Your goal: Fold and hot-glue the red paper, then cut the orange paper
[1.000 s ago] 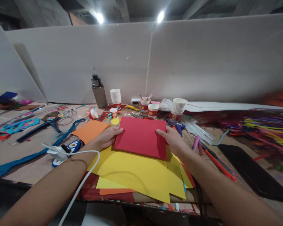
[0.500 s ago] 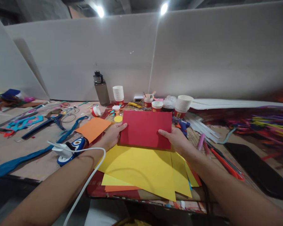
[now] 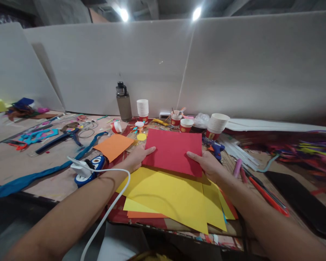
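Note:
Between my two hands is a red sheet of paper [image 3: 172, 152], held tilted above a pile of yellow paper [image 3: 165, 192]. My left hand [image 3: 139, 156] is closed on the sheet's left edge, thumb on top. On the right edge, my right hand [image 3: 205, 162] pinches it the same way, fingers hidden underneath. Beneath the yellow sheets, an orange sheet edge [image 3: 145, 215] sticks out at the front. Another orange sheet [image 3: 114, 145] lies left of my left hand. A yellow paper disc [image 3: 141, 137] rests just beyond that hand.
A white cable [image 3: 108, 210] crosses over my left forearm from a blue power strip [image 3: 97, 163]. Behind stand a bottle [image 3: 124, 107] and stacked paper cups [image 3: 218, 125]. At right are a blue glue gun [image 3: 217, 149], red-handled scissors [image 3: 268, 195] and a black phone [image 3: 301, 203].
The view has shifted slightly, so everything sits further right. The red sheet is tilted a little more, its right side lower; both hands still grip it.

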